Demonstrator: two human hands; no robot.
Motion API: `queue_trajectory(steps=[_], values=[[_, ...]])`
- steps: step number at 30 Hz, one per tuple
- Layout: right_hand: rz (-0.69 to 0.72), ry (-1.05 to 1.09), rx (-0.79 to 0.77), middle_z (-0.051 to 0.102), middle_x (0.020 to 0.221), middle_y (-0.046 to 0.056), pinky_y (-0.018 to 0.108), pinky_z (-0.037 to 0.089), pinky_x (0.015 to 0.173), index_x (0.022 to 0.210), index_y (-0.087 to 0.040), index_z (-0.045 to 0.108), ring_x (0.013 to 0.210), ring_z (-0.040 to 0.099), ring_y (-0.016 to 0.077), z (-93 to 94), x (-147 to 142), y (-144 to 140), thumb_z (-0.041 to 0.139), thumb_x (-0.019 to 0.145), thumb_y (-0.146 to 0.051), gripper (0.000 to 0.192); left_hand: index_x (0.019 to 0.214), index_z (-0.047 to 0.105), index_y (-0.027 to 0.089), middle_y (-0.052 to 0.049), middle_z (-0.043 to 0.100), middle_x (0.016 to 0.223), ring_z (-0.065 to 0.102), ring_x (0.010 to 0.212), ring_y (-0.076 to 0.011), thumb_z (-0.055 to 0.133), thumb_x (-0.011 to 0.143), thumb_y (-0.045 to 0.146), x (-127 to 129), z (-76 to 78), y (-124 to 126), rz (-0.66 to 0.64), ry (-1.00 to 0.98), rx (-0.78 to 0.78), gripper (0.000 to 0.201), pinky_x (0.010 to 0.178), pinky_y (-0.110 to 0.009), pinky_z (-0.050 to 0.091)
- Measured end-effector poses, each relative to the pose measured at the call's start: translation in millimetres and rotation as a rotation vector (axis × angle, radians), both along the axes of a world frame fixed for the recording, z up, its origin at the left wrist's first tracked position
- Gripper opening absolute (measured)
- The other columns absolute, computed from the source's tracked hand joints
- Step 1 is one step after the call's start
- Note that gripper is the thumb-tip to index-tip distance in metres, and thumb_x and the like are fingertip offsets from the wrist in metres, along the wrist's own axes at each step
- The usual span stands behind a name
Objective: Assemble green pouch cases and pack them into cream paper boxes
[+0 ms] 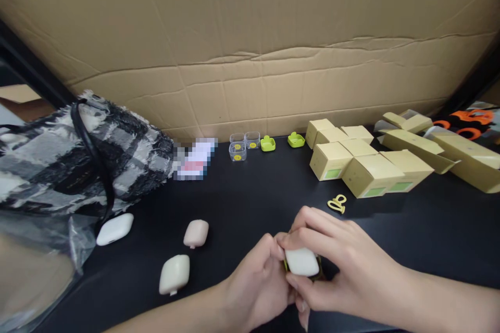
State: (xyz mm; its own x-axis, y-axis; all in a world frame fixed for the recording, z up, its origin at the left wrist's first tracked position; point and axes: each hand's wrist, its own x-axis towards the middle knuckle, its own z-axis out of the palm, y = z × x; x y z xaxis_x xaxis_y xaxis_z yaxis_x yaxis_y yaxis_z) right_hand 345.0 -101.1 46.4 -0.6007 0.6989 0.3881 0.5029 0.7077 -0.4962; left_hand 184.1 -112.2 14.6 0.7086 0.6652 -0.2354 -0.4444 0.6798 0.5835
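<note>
A small white rounded case [302, 262], much like an earbud case, is held between both hands near the front of the table. My left hand [260, 283] is closed at its left side, thumb against the edge. The fingers and thumb of my right hand [346, 257] wrap around its top and bottom. A thin yellow-green edge and a dark part show beside the case; the rest is hidden by the fingers. To the left lie a pink rounded case [196, 233] and a cream rounded case [174, 274]. A pale yellow looped clip [337, 203] lies beyond my right hand.
Several yellow boxes [373, 173] stand back right, near opened packaging [464, 153] and orange-handled scissors [469, 132]. Clear cups [238, 151] and green trays [267, 143] line the cardboard wall [250, 26]. A plaid bag [78, 151], white case [115, 229] and plastic bag [35, 270] are left.
</note>
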Motion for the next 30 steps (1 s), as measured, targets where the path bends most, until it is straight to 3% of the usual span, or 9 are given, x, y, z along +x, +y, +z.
queue_trajectory(steps=[3, 5, 7, 10, 13, 18, 22, 30], values=[[0.054, -0.006, -0.085, 0.058, 0.095, 0.003, 0.023, 0.049, 0.059, 0.103, -0.025, 0.062, 0.08, 0.06, 0.0158, 4.0, 5.1, 4.6, 0.069, 0.077, -0.023, 0.027, 0.07, 0.058, 0.012, -0.001, 0.05, 0.053, 0.049, 0.052, -0.0142, 0.044, 0.075, 0.038, -0.9, 3.8, 2.2, -0.011, 0.009, 0.01, 0.03, 0.051, -0.027, 0.043], [0.126, 0.054, -0.128, 0.058, 0.107, 0.006, 0.026, 0.053, 0.07, 0.12, -0.024, 0.055, 0.091, 0.061, 0.0177, 7.6, 9.3, 9.8, 0.072, 0.076, -0.028, 0.047, 0.079, 0.059, 0.012, -0.001, 0.053, 0.058, 0.05, 0.053, -0.0132, 0.049, 0.077, 0.045, -2.0, 10.0, 3.6, 0.029, 0.055, 0.055, 0.035, 0.05, -0.025, 0.044], [0.19, 0.159, -0.163, 0.057, 0.115, 0.008, 0.027, 0.054, 0.079, 0.127, -0.021, 0.049, 0.099, 0.06, 0.0181, 11.3, 13.5, 16.1, 0.07, 0.078, -0.025, 0.053, 0.089, 0.056, 0.014, 0.0, 0.058, 0.065, 0.049, 0.052, -0.0108, 0.06, 0.076, 0.049, -3.3, 15.8, 5.1, 0.111, 0.143, 0.139, 0.038, 0.05, -0.024, 0.045], [0.228, 0.239, -0.162, 0.06, 0.108, 0.007, 0.024, 0.053, 0.079, 0.112, -0.021, 0.056, 0.095, 0.063, 0.014, 14.5, 17.4, 24.4, 0.061, 0.086, -0.016, 0.028, 0.094, 0.051, 0.017, 0.003, 0.059, 0.066, 0.047, 0.048, -0.0075, 0.071, 0.072, 0.046, -5.3, 18.6, 6.6, 0.204, 0.274, 0.266, 0.042, 0.049, -0.022, 0.046], [0.225, 0.215, -0.011, 0.065, 0.097, 0.005, 0.023, 0.053, 0.072, 0.097, -0.019, 0.059, 0.083, 0.064, 0.0126, 13.0, 16.5, 26.5, 0.061, 0.085, -0.013, 0.013, 0.095, 0.05, 0.017, 0.005, 0.055, 0.057, 0.047, 0.044, -0.0071, 0.068, 0.076, 0.045, -6.7, 15.4, 6.6, 0.225, 0.375, 0.344, 0.039, 0.046, -0.021, 0.045], [0.097, 0.079, 0.277, 0.063, 0.081, 0.003, 0.022, 0.045, 0.052, 0.08, -0.02, 0.056, 0.064, 0.057, 0.0128, 6.6, 9.7, 19.0, 0.053, 0.069, -0.011, 0.015, 0.092, 0.047, 0.018, 0.005, 0.054, 0.063, 0.048, 0.047, -0.0064, 0.072, 0.074, 0.04, -7.2, 12.1, 4.5, 0.208, 0.49, 0.468, 0.038, 0.047, -0.02, 0.043], [0.088, 0.008, 0.343, 0.059, 0.077, 0.003, 0.022, 0.038, 0.047, 0.074, -0.02, 0.054, 0.06, 0.049, 0.0129, 3.9, 7.5, 15.0, 0.047, 0.065, -0.015, 0.012, 0.09, 0.045, 0.019, 0.005, 0.054, 0.067, 0.047, 0.049, -0.0061, 0.072, 0.073, 0.035, -6.2, 12.2, 3.7, 0.175, 0.487, 0.526, 0.035, 0.047, -0.019, 0.039], [0.104, -0.013, 0.439, 0.058, 0.077, 0.005, 0.021, 0.035, 0.045, 0.07, -0.02, 0.053, 0.067, 0.052, 0.0153, -0.9, 7.9, 14.5, 0.048, 0.071, -0.017, 0.006, 0.093, 0.044, 0.019, 0.006, 0.049, 0.071, 0.046, 0.057, -0.0066, 0.069, 0.076, 0.027, -4.9, 14.1, 1.8, 0.163, 0.493, 0.548, 0.032, 0.052, -0.019, 0.037]])
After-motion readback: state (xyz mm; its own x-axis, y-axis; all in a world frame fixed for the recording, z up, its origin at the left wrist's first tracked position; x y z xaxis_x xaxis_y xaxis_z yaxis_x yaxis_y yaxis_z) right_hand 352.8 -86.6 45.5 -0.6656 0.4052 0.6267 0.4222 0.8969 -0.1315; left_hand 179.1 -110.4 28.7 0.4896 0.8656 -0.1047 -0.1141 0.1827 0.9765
